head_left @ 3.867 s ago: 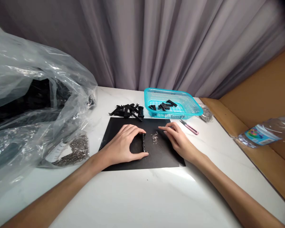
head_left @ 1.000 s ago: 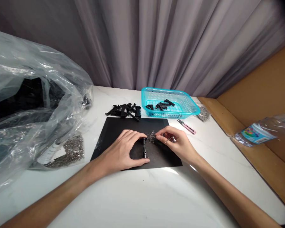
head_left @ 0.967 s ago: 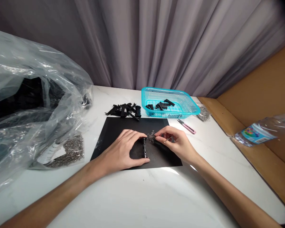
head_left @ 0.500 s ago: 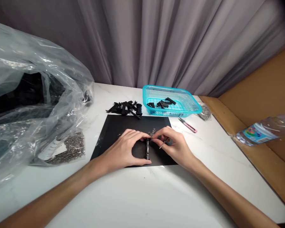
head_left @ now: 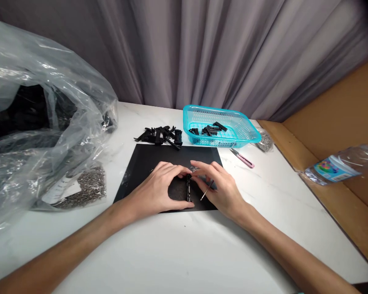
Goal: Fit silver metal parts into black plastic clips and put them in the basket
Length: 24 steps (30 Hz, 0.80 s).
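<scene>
Between the thumb and fingers of my left hand [head_left: 161, 185] stands a narrow black plastic part [head_left: 188, 188], gripped by its near and far ends over the black mat [head_left: 159, 154]. My right hand [head_left: 222, 188] is at the part's far end, its thumb touching there and its index finger raised. A thin metal rod-like tool [head_left: 206, 190] is tucked in my right hand, sticking out toward me. Just beyond the fingertips lies a little heap of small metal pieces [head_left: 194, 168], partly hidden by the right fingers.
Loose black plastic parts [head_left: 159, 136] are piled behind the mat. A blue basket [head_left: 248, 141] holds more of them. Pink-handled thread snips [head_left: 242, 158] lie at right. A bag of small metal pieces [head_left: 92, 185] and a large plastic bag [head_left: 88, 90] take up the left. A bottle [head_left: 334, 169] is far right.
My right index finger has lifted from the part's far end and straightened. The metal tool has tilted and shifted a little toward me. The left hand keeps its grip; the whole view has shifted slightly.
</scene>
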### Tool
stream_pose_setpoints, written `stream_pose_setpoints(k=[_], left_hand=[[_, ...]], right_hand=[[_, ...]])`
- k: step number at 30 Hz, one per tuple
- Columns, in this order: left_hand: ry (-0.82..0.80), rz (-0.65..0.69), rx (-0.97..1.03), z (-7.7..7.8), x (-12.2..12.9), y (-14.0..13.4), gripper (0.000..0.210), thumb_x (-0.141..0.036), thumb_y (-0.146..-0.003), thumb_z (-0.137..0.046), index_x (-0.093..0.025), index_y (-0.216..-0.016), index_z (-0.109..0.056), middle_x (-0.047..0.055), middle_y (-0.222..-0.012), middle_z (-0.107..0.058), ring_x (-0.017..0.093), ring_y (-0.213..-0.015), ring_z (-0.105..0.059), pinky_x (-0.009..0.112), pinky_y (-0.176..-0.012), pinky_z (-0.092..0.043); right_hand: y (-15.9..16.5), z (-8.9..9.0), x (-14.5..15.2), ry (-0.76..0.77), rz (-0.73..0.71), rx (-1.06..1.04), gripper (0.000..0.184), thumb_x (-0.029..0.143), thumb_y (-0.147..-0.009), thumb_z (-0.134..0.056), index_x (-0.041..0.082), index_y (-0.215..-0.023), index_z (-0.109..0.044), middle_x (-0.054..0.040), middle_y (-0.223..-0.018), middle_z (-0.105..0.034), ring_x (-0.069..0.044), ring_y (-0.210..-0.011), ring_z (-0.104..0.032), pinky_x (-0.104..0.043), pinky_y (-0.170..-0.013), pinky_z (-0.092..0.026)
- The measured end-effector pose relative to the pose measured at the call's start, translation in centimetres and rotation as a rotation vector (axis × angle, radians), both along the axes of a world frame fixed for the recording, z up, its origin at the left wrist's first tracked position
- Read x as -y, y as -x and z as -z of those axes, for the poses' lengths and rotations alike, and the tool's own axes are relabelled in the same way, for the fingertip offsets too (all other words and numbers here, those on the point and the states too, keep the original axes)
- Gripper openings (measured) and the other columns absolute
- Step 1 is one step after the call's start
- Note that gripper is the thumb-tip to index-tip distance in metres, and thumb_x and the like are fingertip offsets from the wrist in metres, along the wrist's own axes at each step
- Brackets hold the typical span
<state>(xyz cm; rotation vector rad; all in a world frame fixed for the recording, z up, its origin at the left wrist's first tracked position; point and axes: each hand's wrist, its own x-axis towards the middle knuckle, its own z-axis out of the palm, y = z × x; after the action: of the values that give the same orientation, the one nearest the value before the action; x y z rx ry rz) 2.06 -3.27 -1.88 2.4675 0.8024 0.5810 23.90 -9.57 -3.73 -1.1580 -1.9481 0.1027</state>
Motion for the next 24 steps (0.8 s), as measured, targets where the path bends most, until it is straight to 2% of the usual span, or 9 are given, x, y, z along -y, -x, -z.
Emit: stream_pose_setpoints(k=[3,8,14,18,21,24], left_hand=[[0.015,-0.008,-0.013,-0.1,0.1,-0.1,0.063,-0.056,-0.070,-0.088,-0.026,-0.119,-0.064,0.005,-0.110,-0.069,0.031,-0.111,-0.059,0.048,-0.098,-0.051],[0.054,-0.032,-0.008,-0.3,0.3,-0.3,0.060,-0.055,-0.069,-0.088,-0.027,-0.116,-0.066,0.004,-0.110,-0.070,0.031,-0.111,-0.060,0.047,-0.097,-0.052],[0.047,-0.034,0.005,-0.1,0.3,-0.3,0.059,-0.060,-0.069,-0.087,-0.027,-0.114,-0.066,0.004,-0.109,-0.070,0.031,-0.110,-0.059,0.047,-0.095,-0.052],[0.027,-0.028,-0.025,-0.1,0.3,-0.4,0.056,-0.062,-0.072,-0.085,-0.025,-0.108,-0.064,0.004,-0.108,-0.069,0.031,-0.108,-0.059,0.047,-0.095,-0.052],[0.018,-0.026,-0.035,-0.2,0.4,-0.4,0.056,-0.062,-0.072,-0.085,-0.024,-0.108,-0.064,0.004,-0.106,-0.069,0.031,-0.107,-0.059,0.047,-0.094,-0.052],[0.022,-0.034,-0.027,-0.2,0.5,-0.4,0.058,-0.060,-0.071,-0.087,-0.025,-0.112,-0.063,0.004,-0.107,-0.069,0.031,-0.108,-0.060,0.047,-0.094,-0.052]], right_hand=[[0.4,-0.1,0.1,-0.006,0.042,0.042,0.046,0.012,-0.103,-0.054,0.026,-0.146,-0.049,-0.0022,-0.099,-0.079,-0.021,-0.084,-0.066,-0.034,-0.073,-0.059],[0.9,-0.3,0.1,-0.006,0.099,0.090,0.037,0.013,-0.102,-0.054,0.026,-0.137,-0.057,-0.0025,-0.093,-0.079,-0.022,-0.083,-0.066,-0.034,-0.071,-0.058],[0.9,-0.5,0.1,-0.089,0.158,0.201,0.035,0.013,-0.103,-0.052,0.027,-0.134,-0.061,-0.0011,-0.086,-0.079,-0.021,-0.075,-0.063,-0.033,-0.062,-0.051],[1.1,-0.4,0.3,-0.130,0.181,0.239,0.031,0.013,-0.105,-0.052,0.028,-0.128,-0.065,-0.0004,-0.089,-0.081,-0.020,-0.071,-0.060,-0.033,-0.060,-0.047],[1.2,-0.3,0.4,-0.110,0.188,0.240,0.028,0.012,-0.105,-0.051,0.028,-0.121,-0.067,-0.0005,-0.094,-0.081,-0.019,-0.069,-0.059,-0.033,-0.061,-0.046],[1.3,-0.2,0.4,-0.060,0.186,0.202,0.024,0.015,-0.106,-0.051,0.027,-0.120,-0.067,-0.0016,-0.094,-0.081,-0.020,-0.073,-0.064,-0.034,-0.063,-0.045]])
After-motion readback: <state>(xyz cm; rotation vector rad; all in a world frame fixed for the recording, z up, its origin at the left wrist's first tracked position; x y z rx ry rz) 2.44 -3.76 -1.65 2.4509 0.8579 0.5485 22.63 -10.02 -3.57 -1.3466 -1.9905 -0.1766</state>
